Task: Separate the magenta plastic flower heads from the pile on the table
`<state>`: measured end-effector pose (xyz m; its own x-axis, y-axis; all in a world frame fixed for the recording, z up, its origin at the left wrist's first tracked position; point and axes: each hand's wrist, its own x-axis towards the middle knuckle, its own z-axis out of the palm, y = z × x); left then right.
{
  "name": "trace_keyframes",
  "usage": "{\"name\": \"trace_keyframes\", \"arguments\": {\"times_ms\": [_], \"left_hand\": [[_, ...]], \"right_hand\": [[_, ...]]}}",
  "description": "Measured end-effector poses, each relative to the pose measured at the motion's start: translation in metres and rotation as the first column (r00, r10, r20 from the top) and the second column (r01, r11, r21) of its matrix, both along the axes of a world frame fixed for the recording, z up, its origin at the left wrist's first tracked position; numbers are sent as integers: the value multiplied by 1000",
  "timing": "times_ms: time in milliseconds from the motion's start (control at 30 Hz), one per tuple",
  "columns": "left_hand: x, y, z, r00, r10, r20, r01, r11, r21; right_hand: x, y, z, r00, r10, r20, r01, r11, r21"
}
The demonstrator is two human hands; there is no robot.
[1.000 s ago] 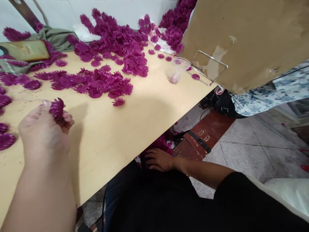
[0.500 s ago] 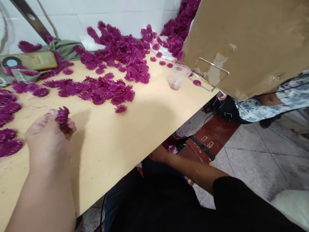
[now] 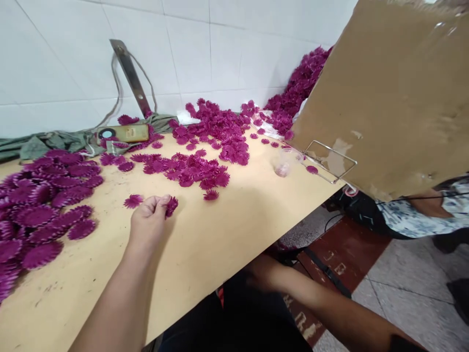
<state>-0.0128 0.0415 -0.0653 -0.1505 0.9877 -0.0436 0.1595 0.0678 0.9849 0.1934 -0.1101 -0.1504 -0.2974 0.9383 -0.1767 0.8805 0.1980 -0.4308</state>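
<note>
My left hand is over the table, with a small purple artificial flower pinched between thumb and fingers. Just behind its knuckles lies a loose purple flower. A big heap of larger purple flowers covers the table's left side. Beyond the hand are a cluster of flowers and a single flower. My right hand is down below the table edge, near my lap; it is blurred and its fingers are hidden.
The tan table runs along a white tiled wall. A cardboard sheet with a wire frame stands at the right, by a clear plastic cup. Further back are a phone-like case and more flowers. Another person's patterned clothing shows at right.
The view has tilted up and swung left. My left hand has shifted right over the table, still pinching a flower, and a loose flower now shows behind it. My right hand stays low.
</note>
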Motion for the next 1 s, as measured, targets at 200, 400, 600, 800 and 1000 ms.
{"name": "trace_keyframes", "arguments": {"times_ms": [200, 400, 600, 800, 1000], "left_hand": [[8, -9, -1, 993, -121, 13, 120, 992, 44], [11, -13, -6, 949, -202, 244, 208, 978, 0], [11, -13, -3, 935, -276, 223, 288, 957, -22], [14, -18, 2, 942, -280, 183, 281, 959, 20], [9, -18, 1, 942, -195, 275, 199, 980, 12]], "right_hand": [[-35, 13, 102, 832, 320, -453, -389, 919, -67], [-76, 104, 107, 907, -144, -395, 253, 937, 240], [-70, 123, 101, 930, -120, -349, 248, 904, 349], [-70, 123, 101, 967, -107, -232, 198, 886, 419], [-39, 159, 99, 844, -400, -358, 521, 769, 370]]}}
